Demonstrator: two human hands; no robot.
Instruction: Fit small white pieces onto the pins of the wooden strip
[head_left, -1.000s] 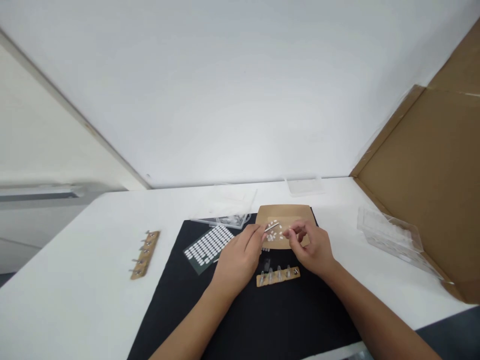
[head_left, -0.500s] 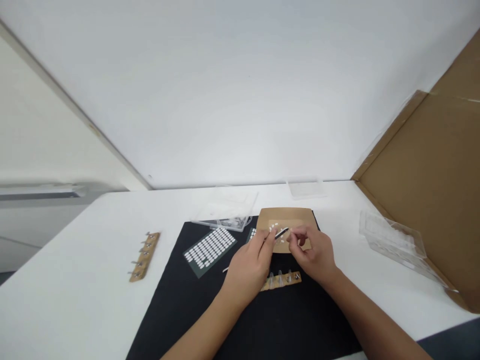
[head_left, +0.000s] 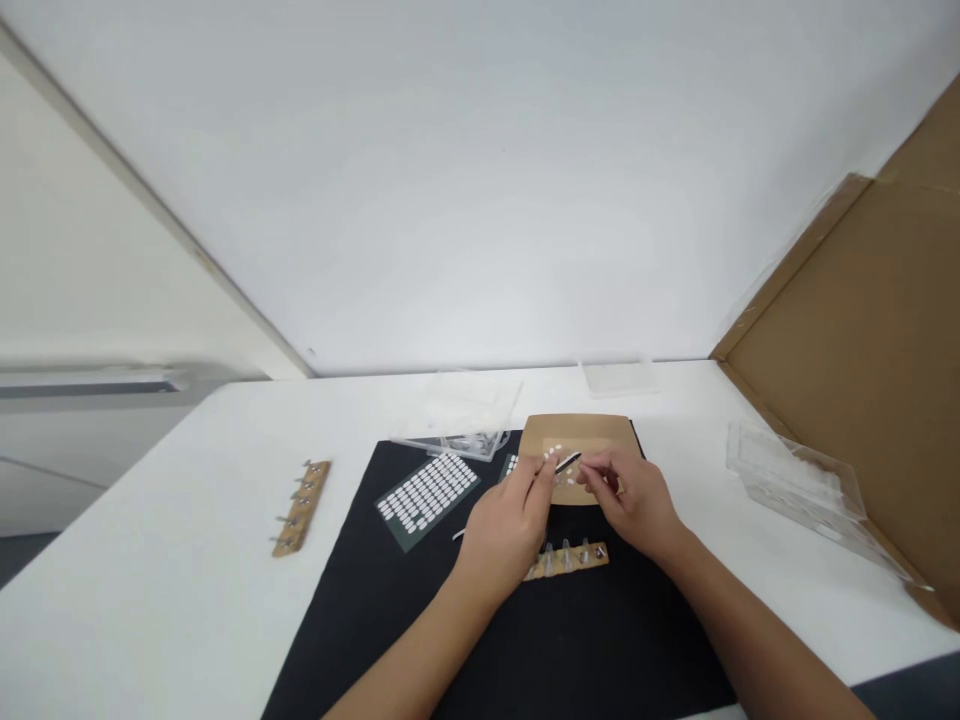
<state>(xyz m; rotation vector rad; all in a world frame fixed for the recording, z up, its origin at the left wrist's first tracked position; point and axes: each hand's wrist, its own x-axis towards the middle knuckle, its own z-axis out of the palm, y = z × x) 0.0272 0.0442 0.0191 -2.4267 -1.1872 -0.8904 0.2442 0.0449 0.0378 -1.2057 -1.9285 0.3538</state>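
Observation:
My left hand (head_left: 506,520) grips a slim dark stick with a pale edge (head_left: 568,463), its end pointing up and right. Close by that end, my right hand (head_left: 636,497) has thumb and fingertips pinched together; what they hold, if anything, is too small to make out. Both are over a brown paper sheet (head_left: 577,427) bearing several small white ovals (head_left: 556,449). Below them lies a tan strip (head_left: 570,562) with clear upright tips, partly covered by my left hand. A dark green card of white oval pieces (head_left: 429,497) rests to the left.
A black mat (head_left: 600,650) covers part of the white table (head_left: 195,560). Another tan strip with metal clips (head_left: 301,508) lies left. Clear plastic cases (head_left: 457,400) stand behind, with an open clear box (head_left: 795,475) and a cardboard panel (head_left: 862,300) at right.
The whole view has shifted slightly, with things now a little farther right. Both hands keep nearly the same pose, and the stick stays in my left hand.

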